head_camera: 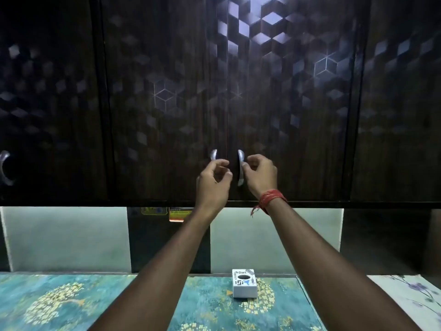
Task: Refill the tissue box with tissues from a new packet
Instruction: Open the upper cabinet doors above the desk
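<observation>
Step in hand looks like fetching the new packet: both hands are up at the double doors of a dark overhead cabinet (167,103), doors shut, no packet in view. Left hand (213,180) is curled, thumb and fingers half closed around the left handle (213,154), mostly hidden behind the fingers; whether it is truly gripping or just arriving, cannot tell. Right hand (259,174) is curled the same way, fingertips hooked on the right handle (240,167), just beside the door seam; a red thread band (270,198) sits on that wrist.

Next move calls for firm grips on both handles and pulling the doors outward toward the person, then reaching inside.

The tissue box (244,283) sits well below the right hand, on the teal patterned counter (59,302), oval slot up, no tissue showing. Its top reads "Dart"; other printed marks are too small to read. Yellow stickers (167,210) under the cabinet edge, below the left hand, are unreadable.
</observation>
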Motion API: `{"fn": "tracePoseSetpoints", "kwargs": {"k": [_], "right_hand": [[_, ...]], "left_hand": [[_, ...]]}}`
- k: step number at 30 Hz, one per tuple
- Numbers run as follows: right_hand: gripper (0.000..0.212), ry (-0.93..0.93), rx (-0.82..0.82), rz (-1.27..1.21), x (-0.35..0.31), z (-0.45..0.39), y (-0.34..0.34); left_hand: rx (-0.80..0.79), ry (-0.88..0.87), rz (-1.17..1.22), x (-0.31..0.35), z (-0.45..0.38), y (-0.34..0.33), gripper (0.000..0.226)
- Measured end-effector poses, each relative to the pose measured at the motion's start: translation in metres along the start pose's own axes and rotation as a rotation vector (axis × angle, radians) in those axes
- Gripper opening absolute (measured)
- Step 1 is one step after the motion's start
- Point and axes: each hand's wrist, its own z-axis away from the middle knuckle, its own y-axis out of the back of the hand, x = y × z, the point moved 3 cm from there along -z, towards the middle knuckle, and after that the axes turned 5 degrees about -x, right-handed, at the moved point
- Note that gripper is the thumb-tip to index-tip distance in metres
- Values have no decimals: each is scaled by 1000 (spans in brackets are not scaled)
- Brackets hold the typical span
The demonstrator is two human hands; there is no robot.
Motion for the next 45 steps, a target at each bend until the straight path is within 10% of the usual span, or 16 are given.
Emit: {"fn": "tracePoseSetpoints", "kwargs": {"k": [12,34,41,45], "right_hand": [[25,-251,-208,-8,4,-2,-29],[26,-124,272,-62,-7,128,143],[42,-152,294,-43,10,168,249],[43,-195,241,6,19,180,297]], "left_hand": [[-118,138,-114,-9,10,5,39],[1,-108,124,80,143,-79,35],[-199,-43,300,140,191,-156,37],[-587,61,168,160,196,-206,69]]}}
